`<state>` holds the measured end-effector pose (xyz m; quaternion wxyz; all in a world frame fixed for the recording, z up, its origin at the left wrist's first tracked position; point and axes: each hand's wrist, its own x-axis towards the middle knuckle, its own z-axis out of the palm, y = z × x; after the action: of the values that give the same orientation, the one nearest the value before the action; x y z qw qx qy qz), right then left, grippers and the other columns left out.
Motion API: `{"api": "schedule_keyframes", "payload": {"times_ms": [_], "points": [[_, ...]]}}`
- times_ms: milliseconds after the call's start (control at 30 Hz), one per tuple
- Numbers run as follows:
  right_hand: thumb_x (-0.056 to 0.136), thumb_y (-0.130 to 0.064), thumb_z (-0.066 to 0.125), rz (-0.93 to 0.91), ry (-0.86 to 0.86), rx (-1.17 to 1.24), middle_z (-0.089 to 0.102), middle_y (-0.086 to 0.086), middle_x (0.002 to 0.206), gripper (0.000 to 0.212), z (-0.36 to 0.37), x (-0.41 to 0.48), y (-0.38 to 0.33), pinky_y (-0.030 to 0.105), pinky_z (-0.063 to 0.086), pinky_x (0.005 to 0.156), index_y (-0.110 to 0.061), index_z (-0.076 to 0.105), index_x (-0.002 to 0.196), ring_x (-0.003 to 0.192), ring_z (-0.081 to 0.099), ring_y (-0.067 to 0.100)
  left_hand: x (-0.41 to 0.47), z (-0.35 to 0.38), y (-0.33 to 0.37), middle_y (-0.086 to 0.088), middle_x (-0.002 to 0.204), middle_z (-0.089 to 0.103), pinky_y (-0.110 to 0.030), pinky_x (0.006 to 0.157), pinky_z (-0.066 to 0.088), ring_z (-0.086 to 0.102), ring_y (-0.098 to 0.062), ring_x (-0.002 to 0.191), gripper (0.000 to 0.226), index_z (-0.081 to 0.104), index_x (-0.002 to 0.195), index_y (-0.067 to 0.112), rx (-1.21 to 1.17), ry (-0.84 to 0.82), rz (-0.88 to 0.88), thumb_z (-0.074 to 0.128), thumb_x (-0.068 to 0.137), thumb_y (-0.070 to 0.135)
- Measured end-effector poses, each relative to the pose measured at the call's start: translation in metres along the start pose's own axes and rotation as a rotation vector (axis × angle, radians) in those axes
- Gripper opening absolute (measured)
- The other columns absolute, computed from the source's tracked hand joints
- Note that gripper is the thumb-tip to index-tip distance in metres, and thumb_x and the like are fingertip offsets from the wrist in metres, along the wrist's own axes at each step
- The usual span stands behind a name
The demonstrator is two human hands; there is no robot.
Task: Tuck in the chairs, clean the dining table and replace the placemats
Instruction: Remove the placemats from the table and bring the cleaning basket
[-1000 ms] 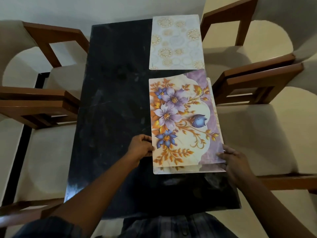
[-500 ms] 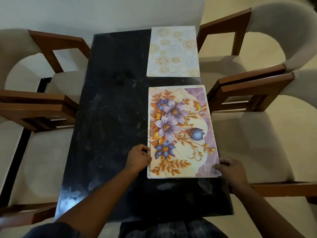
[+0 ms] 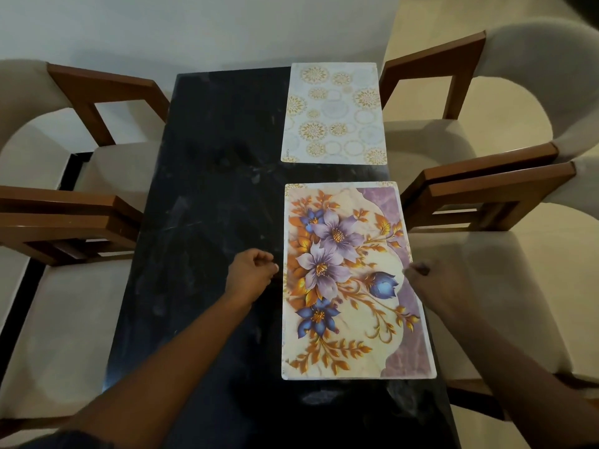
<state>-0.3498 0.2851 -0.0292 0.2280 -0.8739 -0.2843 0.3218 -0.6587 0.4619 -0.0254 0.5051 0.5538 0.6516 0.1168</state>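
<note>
Lying longways away from you on the black desk (image 3: 210,189), the flowery purple-and-orange placemat (image 3: 343,280) sits between your curled, empty left hand (image 3: 251,275) and blurry right hand (image 3: 424,280), grip unclear.

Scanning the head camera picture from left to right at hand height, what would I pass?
Cream-cushioned wooden chair, bare black marble tabletop, left hand, purple-flowered placemat, right hand, another cream-cushioned wooden chair.
</note>
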Motion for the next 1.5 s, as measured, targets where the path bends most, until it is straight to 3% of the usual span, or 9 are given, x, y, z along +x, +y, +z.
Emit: {"api": "schedule_keyframes", "payload": {"times_ms": [300,467,567,633,700,767,967,1133,1500], "points": [[0.101,-0.029,0.065,-0.092,0.115,0.038,0.074,0.001,0.106,0.026,0.010,0.118,-0.094,0.025,0.055,0.075,-0.011,0.073,0.117,0.088,0.069,0.013,0.122,0.009,0.091,-0.002,0.110,0.073,-0.046,0.098,0.059,0.070,-0.017,0.104,0.026,0.071,0.119,0.016,-0.091,-0.017,0.111,0.074,0.094,0.015],[0.104,-0.026,0.061,-0.102,0.182,0.047,0.071,0.005,0.121,0.032,0.016,0.174,-0.133,0.024,0.050,0.083,-0.010,0.066,0.132,0.105,0.070,0.021,0.179,0.017,0.131,-0.006,0.139,0.064,-0.042,0.110,0.051,0.062,-0.019,0.125,0.053,0.059,0.144,0.012,-0.137,-0.005,0.102,0.075,0.093,0.016],[0.107,-0.026,0.056,-0.092,0.177,0.020,0.067,0.004,0.128,0.035,0.019,0.209,-0.144,0.019,0.046,0.070,-0.013,0.057,0.139,0.098,0.068,0.016,0.209,0.022,0.146,-0.006,0.145,0.059,-0.040,0.112,0.049,0.058,-0.019,0.129,0.066,0.048,0.153,0.011,-0.213,-0.020,0.063,0.075,0.093,0.015],[0.107,-0.026,0.055,-0.044,0.154,0.028,0.062,0.002,0.140,0.040,0.021,0.230,-0.149,0.017,0.044,0.060,-0.017,0.049,0.146,0.081,0.061,0.010,0.222,0.024,0.153,-0.002,0.126,0.063,-0.031,0.100,0.054,0.061,-0.015,0.114,0.057,0.053,0.146,0.009,-0.297,-0.055,0.002,0.074,0.093,0.012],[0.107,-0.026,0.055,0.017,0.117,0.087,0.059,0.001,0.143,0.040,0.023,0.249,-0.152,0.019,0.044,0.059,-0.018,0.047,0.145,0.080,0.058,0.010,0.231,0.027,0.159,-0.005,0.104,0.066,-0.023,0.080,0.057,0.065,-0.013,0.094,0.014,0.065,0.104,0.014,-0.362,-0.070,-0.038,0.071,0.094,0.007],[0.105,-0.025,0.057,0.076,0.106,0.197,0.063,0.002,0.136,0.034,0.023,0.264,-0.153,0.024,0.049,0.067,-0.016,0.053,0.138,0.093,0.063,0.014,0.236,0.030,0.164,-0.016,0.104,0.071,-0.031,0.085,0.058,0.070,-0.020,0.097,0.018,0.059,0.082,0.016,-0.416,-0.066,-0.061,0.070,0.093,0.006],[0.100,-0.015,0.069,0.062,0.322,0.467,0.067,-0.007,0.107,0.037,0.018,0.275,-0.173,0.026,0.056,0.077,-0.012,0.062,0.136,0.097,0.065,0.012,0.252,0.030,0.168,-0.008,0.114,0.068,-0.032,0.097,0.054,0.062,-0.014,0.101,0.027,0.068,0.120,0.004,-0.493,-0.078,-0.115,0.069,0.093,0.007],[0.096,0.001,0.066,0.119,0.271,0.761,0.074,0.008,0.119,0.037,0.008,0.272,-0.190,0.033,0.066,0.075,-0.008,0.067,0.132,0.098,0.076,0.019,0.246,0.029,0.176,-0.010,0.109,0.068,-0.031,0.095,0.057,0.065,-0.020,0.099,0.007,0.065,0.099,0.008,-0.539,-0.049,-0.110,0.062,0.099,0.002],[0.093,0.010,0.064,0.254,0.186,1.094,0.074,0.010,0.121,0.037,-0.022,0.161,-0.119,0.034,0.065,0.077,-0.009,0.072,0.124,0.099,0.077,0.025,0.161,0.005,0.152,-0.021,0.112,0.075,-0.036,0.086,0.064,0.075,-0.027,0.098,0.016,0.068,0.111,-0.007,-0.467,-0.142,-0.105,0.067,0.097,-0.001]]}}
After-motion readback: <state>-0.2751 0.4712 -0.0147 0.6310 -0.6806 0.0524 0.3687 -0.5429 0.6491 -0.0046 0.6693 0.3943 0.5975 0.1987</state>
